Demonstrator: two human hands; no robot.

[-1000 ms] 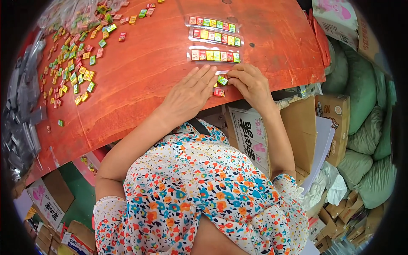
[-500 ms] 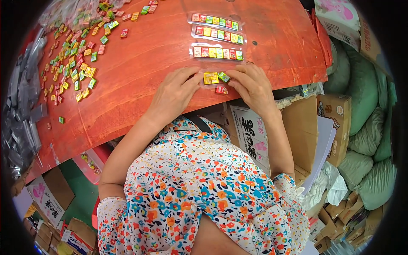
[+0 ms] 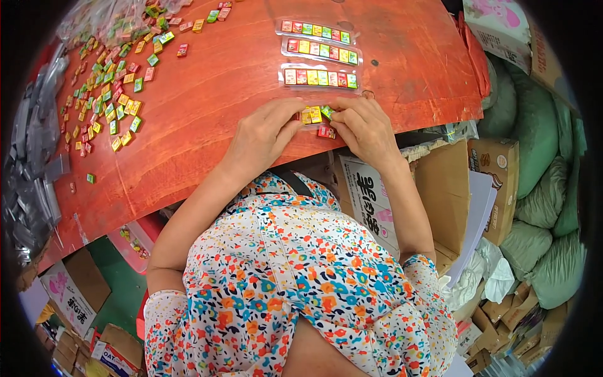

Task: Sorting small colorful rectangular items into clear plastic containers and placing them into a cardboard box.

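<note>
Near the table's front edge lies a clear plastic tray (image 3: 309, 126), mostly hidden by my hands. Small yellow boxes (image 3: 311, 115) sit side by side in its middle. My left hand (image 3: 264, 135) closes its thumb and fingers around the tray's left end, where a bit of red shows. Between the thumb and fingers of my right hand (image 3: 364, 129) is a small green box (image 3: 326, 112), tilted beside the yellow ones. A small red box (image 3: 326, 132) lies just in front of the tray, close under my right thumb. Beyond my hands, three filled trays (image 3: 320, 78) lie in rows.
Many loose little coloured boxes (image 3: 113, 94) spread over the left of the red table (image 3: 207, 107). Clear plastic packaging (image 3: 38, 157) is heaped at the left edge. An open carton (image 3: 443, 195) stands below the table at right, near green sacks (image 3: 534, 188).
Both hands have drawn slightly closer together over the tray. My right fingers now cover more of the green box, which has shifted a little left toward the yellow ones.
</note>
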